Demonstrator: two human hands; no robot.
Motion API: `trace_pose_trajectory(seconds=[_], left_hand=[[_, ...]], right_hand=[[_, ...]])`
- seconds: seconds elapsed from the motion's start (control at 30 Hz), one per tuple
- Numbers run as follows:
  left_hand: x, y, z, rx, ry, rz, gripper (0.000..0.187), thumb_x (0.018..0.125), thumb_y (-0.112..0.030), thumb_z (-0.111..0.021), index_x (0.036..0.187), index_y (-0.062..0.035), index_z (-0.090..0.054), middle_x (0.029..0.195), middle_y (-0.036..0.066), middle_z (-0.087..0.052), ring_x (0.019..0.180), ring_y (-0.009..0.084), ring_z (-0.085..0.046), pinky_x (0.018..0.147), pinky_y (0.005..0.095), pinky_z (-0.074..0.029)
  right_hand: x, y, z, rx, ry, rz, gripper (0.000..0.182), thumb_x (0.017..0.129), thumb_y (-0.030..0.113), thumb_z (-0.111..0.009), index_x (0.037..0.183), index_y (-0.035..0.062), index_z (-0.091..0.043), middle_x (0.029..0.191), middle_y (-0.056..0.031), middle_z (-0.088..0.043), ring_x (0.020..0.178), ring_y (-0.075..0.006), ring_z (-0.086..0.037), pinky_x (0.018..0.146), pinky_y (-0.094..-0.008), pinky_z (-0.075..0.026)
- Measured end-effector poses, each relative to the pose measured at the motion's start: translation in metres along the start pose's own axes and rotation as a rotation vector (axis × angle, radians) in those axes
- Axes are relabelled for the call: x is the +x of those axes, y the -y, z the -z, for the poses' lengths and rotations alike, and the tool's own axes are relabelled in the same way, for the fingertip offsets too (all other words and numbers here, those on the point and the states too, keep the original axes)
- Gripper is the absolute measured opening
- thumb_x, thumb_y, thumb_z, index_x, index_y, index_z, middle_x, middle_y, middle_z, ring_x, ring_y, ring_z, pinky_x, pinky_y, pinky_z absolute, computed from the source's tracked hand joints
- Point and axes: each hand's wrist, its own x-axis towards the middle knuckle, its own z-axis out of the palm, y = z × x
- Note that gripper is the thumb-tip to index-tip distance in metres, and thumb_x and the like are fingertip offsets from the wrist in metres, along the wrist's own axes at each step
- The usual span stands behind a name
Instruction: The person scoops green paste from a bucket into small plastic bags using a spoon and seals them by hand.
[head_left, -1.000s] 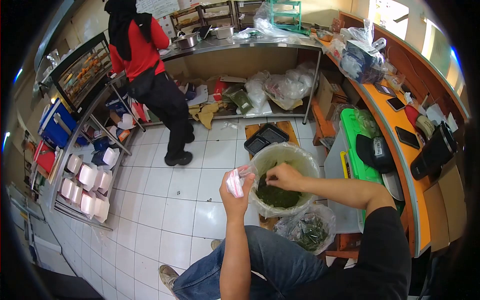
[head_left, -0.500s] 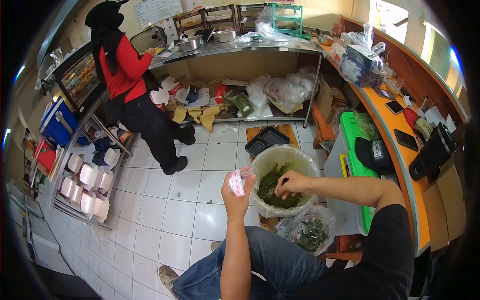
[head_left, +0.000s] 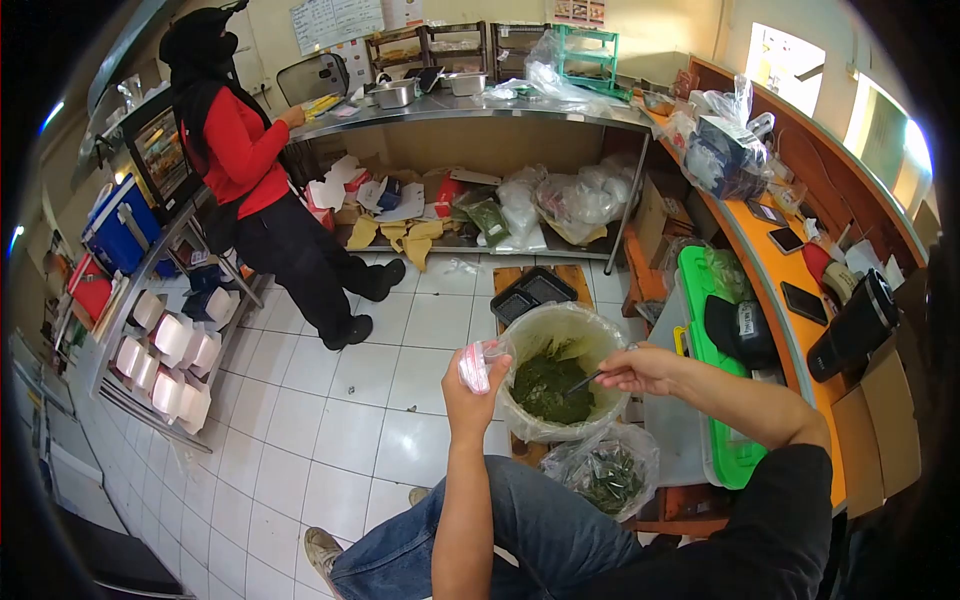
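My left hand (head_left: 470, 400) is closed around a small bundle of clear plastic bags (head_left: 474, 368) with pink-red stripes, held up beside the bucket's left rim. My right hand (head_left: 640, 370) grips a thin, dark, spoon-like utensil (head_left: 584, 383) over the right rim. Its lower end reaches the green chopped leafy mass (head_left: 548, 385), so its shape is hard to make out. That mass lies inside a pale bucket (head_left: 530, 430) lined with clear plastic. Just below the bucket, a clear plastic bag (head_left: 610, 475) holds darker green leaves.
Behind the bucket a black compartment tray (head_left: 535, 292) rests on a wooden stand. A green-lidded bin (head_left: 735, 440) and an orange counter (head_left: 765, 255) with phones are on my right. A person in red (head_left: 235, 150) stands at the steel counter (head_left: 440, 108). White boxes (head_left: 170, 340) fill a left shelf.
My right hand has drawn up and right, from inside the bucket to over its rim, and the utensil now shows. My left hand still holds the bags. The view has shifted slightly.
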Motion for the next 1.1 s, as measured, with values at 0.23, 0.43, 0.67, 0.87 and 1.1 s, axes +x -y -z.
trace_pose_trajectory(seconds=[0.23, 0.43, 0.67, 0.87, 1.1], left_hand=[[-0.001, 0.002, -0.001, -0.071, 0.007, -0.015, 0.033, 0.082, -0.019, -0.079, 0.104, 0.0018, -0.065, 0.092, 0.011, -0.071, 0.085, 0.0153, -0.067, 0.076, 0.0276, -0.051], [-0.004, 0.0, 0.002, -0.059, 0.038, 0.046, 0.032, 0.083, -0.014, -0.077, 0.107, 0.0021, -0.064, 0.103, 0.009, -0.069, 0.089, 0.0151, -0.063, 0.079, 0.029, -0.05], [-0.005, -0.005, 0.003, -0.019, 0.075, 0.053, 0.031, 0.08, -0.014, -0.079, 0.104, 0.0017, -0.066, 0.099, 0.01, -0.069, 0.088, 0.0168, -0.065, 0.078, 0.0301, -0.051], [-0.01, -0.009, 0.0, 0.066, 0.17, 0.074, 0.034, 0.078, -0.015, -0.081, 0.105, 0.0006, -0.066, 0.09, 0.009, -0.07, 0.084, 0.0164, -0.065, 0.077, 0.0296, -0.051], [-0.008, -0.01, -0.001, 0.063, 0.201, 0.085, 0.034, 0.078, -0.017, -0.082, 0.103, -0.0008, -0.066, 0.091, 0.009, -0.071, 0.084, 0.0147, -0.066, 0.075, 0.0287, -0.051]], right_hand=[[-0.019, -0.029, 0.043, 0.52, 0.022, 0.078, 0.013, 0.093, 0.011, -0.061, 0.1, -0.001, -0.06, 0.093, -0.0129, -0.07, 0.074, -0.012, -0.071, 0.059, -0.0169, -0.059], [-0.015, -0.07, 0.039, 0.766, -0.057, 0.14, 0.01, 0.095, 0.008, -0.059, 0.098, -0.0009, -0.058, 0.092, -0.0133, -0.07, 0.072, -0.0116, -0.07, 0.061, -0.0178, -0.06], [-0.008, -0.08, 0.034, 0.791, -0.059, 0.156, 0.011, 0.095, 0.009, -0.059, 0.097, -0.0021, -0.06, 0.088, -0.0117, -0.071, 0.07, -0.0098, -0.069, 0.059, -0.0166, -0.059], [-0.011, -0.075, 0.025, 0.831, -0.001, 0.183, 0.014, 0.095, 0.01, -0.06, 0.097, -0.0039, -0.06, 0.087, -0.0112, -0.071, 0.07, -0.0097, -0.069, 0.058, -0.016, -0.059], [0.0, -0.088, 0.025, 0.928, -0.008, 0.187, 0.016, 0.096, 0.012, -0.06, 0.098, -0.0042, -0.061, 0.085, -0.0086, -0.07, 0.069, -0.0082, -0.068, 0.056, -0.0159, -0.057]])
